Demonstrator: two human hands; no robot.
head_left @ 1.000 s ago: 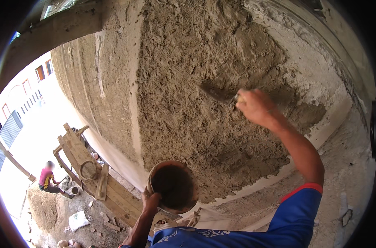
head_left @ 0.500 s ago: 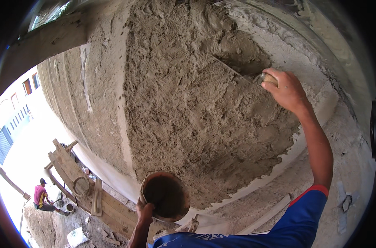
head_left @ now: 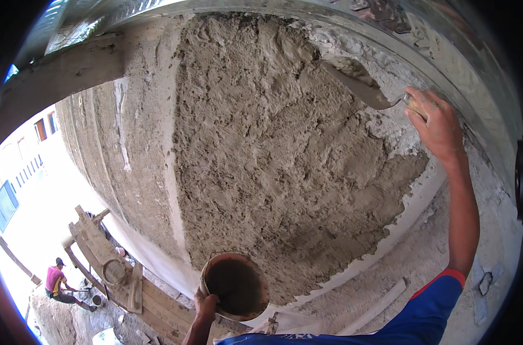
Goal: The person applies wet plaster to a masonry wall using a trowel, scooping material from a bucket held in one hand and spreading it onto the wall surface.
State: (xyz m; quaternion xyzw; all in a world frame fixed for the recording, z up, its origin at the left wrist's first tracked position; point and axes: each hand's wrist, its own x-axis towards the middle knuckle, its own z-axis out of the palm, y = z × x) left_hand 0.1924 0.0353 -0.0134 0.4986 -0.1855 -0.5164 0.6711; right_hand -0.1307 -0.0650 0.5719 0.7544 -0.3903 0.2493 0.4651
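A trowel (head_left: 362, 92) with a wooden grip is in my right hand (head_left: 435, 123), up near the top right of the wall. On its blade sits a lump of wet mortar (head_left: 350, 68). My fingers wrap round the handle. Rough wet mortar (head_left: 284, 155) covers the middle of the wall, with bare pale surface along its right side. Low in front of me, my left hand (head_left: 205, 306) grips the rim of a round bucket (head_left: 265, 290). Dark mortar (head_left: 234, 284) lies inside it.
Wooden scaffold planks (head_left: 163, 316) run below to the left, with a round pan (head_left: 115, 270) on them. Farther down, a person (head_left: 57, 282) in a red top sits beside a small bucket (head_left: 97, 301). A concrete beam (head_left: 66, 69) crosses the upper left.
My right hand and the trowel have moved up and right, off the wet mortar toward the bare edge. The blade now shows its mortar load. My left hand still holds the bucket.
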